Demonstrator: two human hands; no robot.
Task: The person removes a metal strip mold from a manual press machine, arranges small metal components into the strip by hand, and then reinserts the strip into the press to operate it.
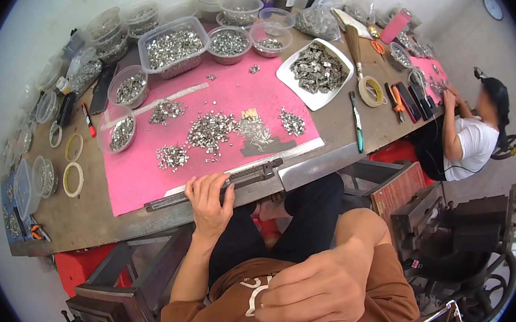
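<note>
A long dark slotted metal bar [242, 177] lies along the table's front edge, and my left hand [211, 205] is closed over its left part. Raised in front of my chest, close to the camera, my right hand [318, 290] has its fingers curled in; whatever they hold, if anything, is hidden. Beyond the bar, on a pink mat [143, 183], are loose heaps of small silvery metal pieces [211, 131]. One heap of thin silvery pins [255, 132] has a few brass-coloured pieces [249, 114] at its far side. A flat metal plate [317, 168] adjoins the bar's right end.
Plastic tubs [174, 45] of metal pieces stand along the back. A white dish [318, 73] of darker pieces sits right of the mat, near a toothbrush [357, 121], tape roll [371, 91] and pliers [398, 103]. Another person [470, 133] sits at the table's far right.
</note>
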